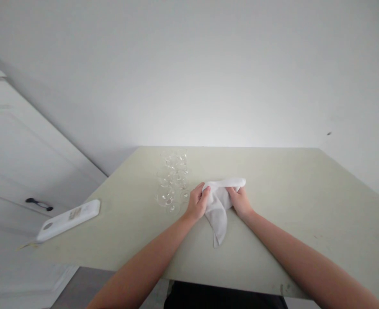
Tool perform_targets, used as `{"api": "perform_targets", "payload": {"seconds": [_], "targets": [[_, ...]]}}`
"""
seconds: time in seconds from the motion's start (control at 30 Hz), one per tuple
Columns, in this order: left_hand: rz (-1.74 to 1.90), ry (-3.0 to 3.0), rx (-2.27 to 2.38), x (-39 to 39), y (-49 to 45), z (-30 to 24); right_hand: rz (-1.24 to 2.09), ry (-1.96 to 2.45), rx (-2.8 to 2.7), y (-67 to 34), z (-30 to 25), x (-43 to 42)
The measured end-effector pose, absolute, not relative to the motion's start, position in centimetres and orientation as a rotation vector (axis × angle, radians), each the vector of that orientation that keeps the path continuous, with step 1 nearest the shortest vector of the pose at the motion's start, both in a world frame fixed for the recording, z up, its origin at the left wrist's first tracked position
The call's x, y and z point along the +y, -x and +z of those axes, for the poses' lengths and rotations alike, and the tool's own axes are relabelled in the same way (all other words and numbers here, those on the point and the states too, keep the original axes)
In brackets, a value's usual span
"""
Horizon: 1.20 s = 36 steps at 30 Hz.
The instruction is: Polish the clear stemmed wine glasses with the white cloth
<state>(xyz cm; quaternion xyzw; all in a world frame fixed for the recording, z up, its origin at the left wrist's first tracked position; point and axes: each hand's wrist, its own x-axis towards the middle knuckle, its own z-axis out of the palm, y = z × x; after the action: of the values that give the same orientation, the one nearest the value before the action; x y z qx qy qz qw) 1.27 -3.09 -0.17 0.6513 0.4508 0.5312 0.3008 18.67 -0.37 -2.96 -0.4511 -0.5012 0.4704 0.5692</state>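
A white cloth (219, 205) is bunched between both my hands over the middle of the pale green table (289, 201), with one end hanging down toward me. My left hand (197, 201) is closed on the cloth's left side. My right hand (240, 200) is closed on its right side. Whether anything is wrapped inside the cloth is hidden. Just left of my left hand stand several clear stemmed glasses (172, 180) in a tight group.
A flat white device (69, 219) lies at the table's left edge, partly overhanging it. A white cabinet door with a dark handle (39, 204) stands to the left. A plain white wall rises behind the table.
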Motion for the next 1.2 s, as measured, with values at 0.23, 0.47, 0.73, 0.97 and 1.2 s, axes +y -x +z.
{"api": "perform_targets", "payload": {"seconds": [0.23,0.47,0.73,0.97,1.2], "targets": [[1.412,-1.694,1.079,-4.0,-1.2,-0.1,1.061,1.137,-1.163,-18.5,-2.0,-1.1],[1.323,-1.862,0.953,-3.7,-0.7,-0.3,1.296,1.080,-1.294,-18.4,-1.4,-2.2],[0.970,-2.092,0.623,-3.7,-0.4,-0.5,1.450,1.094,-1.350,-18.8,-1.9,-1.8],[0.813,-2.217,0.696,-3.3,-0.1,-1.3,1.552,0.986,-1.557,-18.4,-1.2,-1.4],[0.551,-2.421,0.977,-3.7,-0.6,-2.4,1.539,0.963,-1.608,-18.5,-2.3,-0.8]]}}
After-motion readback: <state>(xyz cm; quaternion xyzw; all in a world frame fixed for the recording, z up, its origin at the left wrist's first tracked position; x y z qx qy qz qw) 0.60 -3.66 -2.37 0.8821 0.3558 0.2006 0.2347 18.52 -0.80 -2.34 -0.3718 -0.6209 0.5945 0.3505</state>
